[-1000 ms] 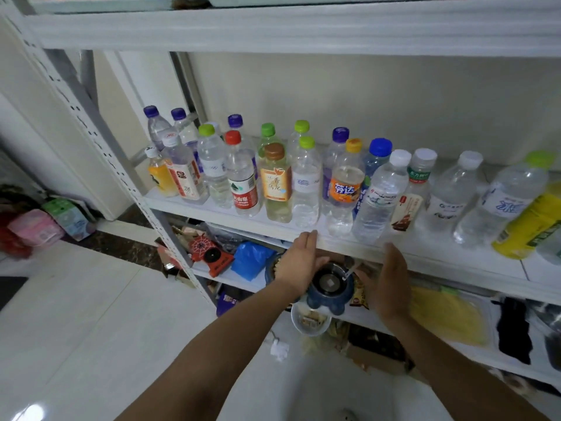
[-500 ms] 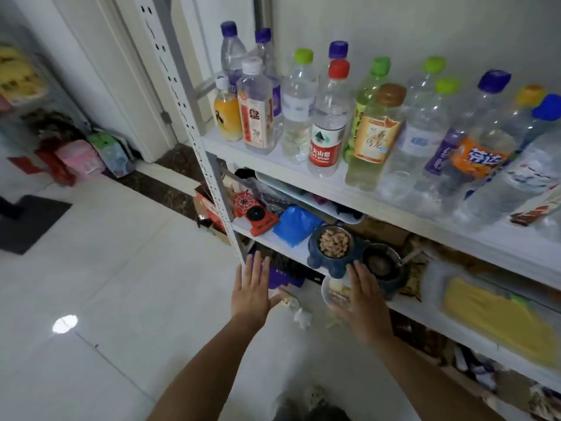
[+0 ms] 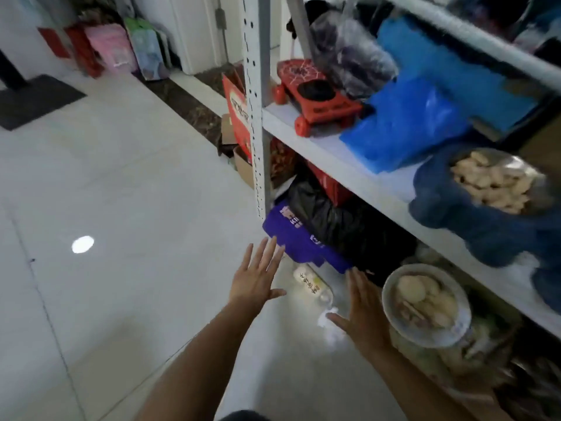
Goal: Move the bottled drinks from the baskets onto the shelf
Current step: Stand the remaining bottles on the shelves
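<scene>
I count one bottle (image 3: 312,286) in my view. It lies on its side on the pale tiled floor (image 3: 136,192), just in front of the foot of the shelf (image 3: 334,153), with its printed label facing up. It is blurred, so I cannot read the label or tell which end has the cap.

Both hands are out over the floor, palms down. The left hand (image 3: 258,279) has its fingers (image 3: 267,253) straight and spread apart, holding nothing. The right hand (image 3: 365,314) is also flat, with its fingers (image 3: 353,282) straight and close together, and it is empty too.

The bottle sits in the gap between the two hands. It is just to the right of the left thumb and just to the left of the right hand's fingers. I see floor on either side of it, so neither hand touches it. A small white crumpled scrap (image 3: 329,323) lies by the right thumb, just beside the near end of the bottle.

On the shelf I count:
- two bowls: a white bowl (image 3: 387,299) of pale round pieces low down beside the right hand, and a blue bowl (image 3: 455,208) of light nuts one board higher
- one red toy (image 3: 315,98)
- one blue plastic bag (image 3: 403,123)

Under the lowest board are one purple box (image 3: 291,235) and one black bag (image 3: 334,217), just past the fingertips.
</scene>
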A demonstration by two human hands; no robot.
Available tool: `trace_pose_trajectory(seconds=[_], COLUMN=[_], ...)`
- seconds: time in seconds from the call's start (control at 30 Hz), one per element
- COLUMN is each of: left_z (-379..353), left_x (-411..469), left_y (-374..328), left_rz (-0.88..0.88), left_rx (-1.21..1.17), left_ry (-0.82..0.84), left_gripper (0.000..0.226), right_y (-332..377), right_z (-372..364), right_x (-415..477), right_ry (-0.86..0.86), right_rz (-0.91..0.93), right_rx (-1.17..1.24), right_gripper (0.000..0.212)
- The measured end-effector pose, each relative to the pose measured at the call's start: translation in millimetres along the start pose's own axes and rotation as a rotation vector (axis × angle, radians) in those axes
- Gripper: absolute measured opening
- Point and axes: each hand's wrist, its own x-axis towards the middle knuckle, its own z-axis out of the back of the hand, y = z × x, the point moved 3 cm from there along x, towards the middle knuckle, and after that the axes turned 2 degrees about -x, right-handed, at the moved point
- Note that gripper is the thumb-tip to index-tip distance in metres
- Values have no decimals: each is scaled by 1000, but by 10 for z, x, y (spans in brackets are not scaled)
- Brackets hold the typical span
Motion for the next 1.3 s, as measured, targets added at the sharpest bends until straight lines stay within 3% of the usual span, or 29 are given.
trace_pose_trajectory(seconds=[0.2,0.37,0.6,0.73,0.8,0.93,1.03,1.2,1.3], left_z=[-1014,-1068,-1680,-1653,-1652,-1659,-1741,-1732,-1437], left_x=[835,1085,1144,1226,1165,1165,1192,1031,828], left_y=[-114,-340,-915,-979,-1081,-1115,-990,-794,-567], left_rz=[-202,-253,-510,-334,-297,-374,-401,-253,-63], left_rx=[187,194,208,28,73,264,261,36,-293], left_ry=[-23,-37,185,198,183,179,274,451,452], left_gripper=[98,103,97,93,88,67,71,69,70], right_y=[-607,-849,-935,-808,-735,-721,-797,-667,-494], right_z=[-1401,-1572,-1706,-1833,-1872,-1899,-1875,-1557,-1174], right_x=[362,304,264,55,-70,-91,-32,-106,-194], right_ry=[-40,-40,4,-3,17,56,57,87,124], right_rz=[-30,-75,-163,-230,-251,-267,-257,-245,-218], right_rx=[-42,-14,3,96,139,148,108,145,125], right_gripper=[102,104,101,101,107,106,103,105,107])
